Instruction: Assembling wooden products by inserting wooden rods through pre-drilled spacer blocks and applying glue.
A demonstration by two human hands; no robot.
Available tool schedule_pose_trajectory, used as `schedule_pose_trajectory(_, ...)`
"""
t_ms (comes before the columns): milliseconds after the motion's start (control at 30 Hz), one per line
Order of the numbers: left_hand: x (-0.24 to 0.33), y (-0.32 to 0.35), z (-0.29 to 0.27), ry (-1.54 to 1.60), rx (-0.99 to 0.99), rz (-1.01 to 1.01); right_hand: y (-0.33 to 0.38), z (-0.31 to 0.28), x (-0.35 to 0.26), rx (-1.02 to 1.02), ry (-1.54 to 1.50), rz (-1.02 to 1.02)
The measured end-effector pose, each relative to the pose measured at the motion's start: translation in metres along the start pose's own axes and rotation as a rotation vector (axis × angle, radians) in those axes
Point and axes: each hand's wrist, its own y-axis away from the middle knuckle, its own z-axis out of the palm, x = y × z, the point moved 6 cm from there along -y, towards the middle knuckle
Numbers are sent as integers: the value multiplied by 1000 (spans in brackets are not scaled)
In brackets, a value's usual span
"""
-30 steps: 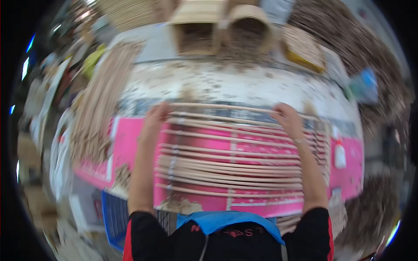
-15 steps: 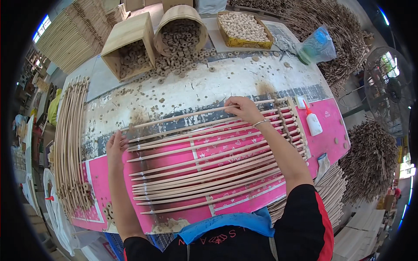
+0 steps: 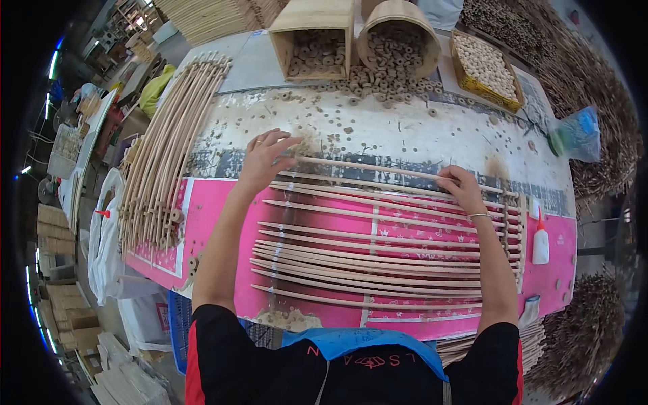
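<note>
Seen from the head camera, both forearms reach forward from the lower edge over a pink mat (image 3: 216, 223) laid on the desk (image 3: 405, 131). The left hand (image 3: 264, 158) lies palm down with its fingers slightly spread, fingertips pressing the left end of the topmost wooden rod (image 3: 378, 170). The right hand (image 3: 463, 189) is curled, its fingers pressed together over the same rod near its right end, so the rod is held between the two hands at the far edge of the row of curved rods (image 3: 378, 260). That row lies across the mat, roughly a dozen rods, side by side and bowed gently; the exact number is hard to tell where they crowd together nearer the body. On the far side of the desk stand three containers of small wooden rings: one square wooden box (image 3: 312, 30), one round wooden tub (image 3: 398, 34) and one yellow basket (image 3: 484, 67), with loose rings scattered before them. One white glue bottle (image 3: 541, 243) lies at the right of the mat, and one bundle of long rods (image 3: 162, 155) lies along the left side of the desk. Compared with half a second ago, the left hand has moved from the left edge of the mat, further up and inward to the top rod, and the right hand has shifted down and to the right.
</note>
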Motion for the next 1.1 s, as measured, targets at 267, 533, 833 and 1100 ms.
schedule_pose_trajectory(267, -9, -6, 23, 115, -74, -74, 3, -2, -19, 19, 290, -170)
schedule_pose_trajectory(533, -10, -7, 21, 131, -133, -62, 3, -3, -19, 36, 273, -111)
schedule_pose_trajectory(833, -13, -9, 34, 200, -31, -41, -1, -2, -25, 86, 385, -223)
schedule_pose_trajectory(1100, -3, -9, 37, 124, -10, -24, -3, 1, -37, 102, 424, -255)
